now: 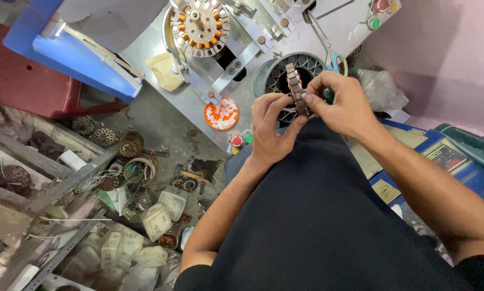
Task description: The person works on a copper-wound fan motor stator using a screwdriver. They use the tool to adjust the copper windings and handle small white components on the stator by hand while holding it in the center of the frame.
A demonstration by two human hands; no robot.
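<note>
Pinching a stator (295, 89) edge-on between them, both hands meet above the person's dark lap. The left hand (270, 129) grips its lower end with thumb and curled fingers; the right hand (343, 105) closes on the same end from the other side. Just beyond the fingertips sits a slotted drum (277, 75), scissors (331, 51) past the right knuckles, an orange dish (221, 113) left of the left hand.

A grey concrete floor (156, 116) littered with parts — red stool (32, 75) left, pink wall (446, 59) right.
</note>
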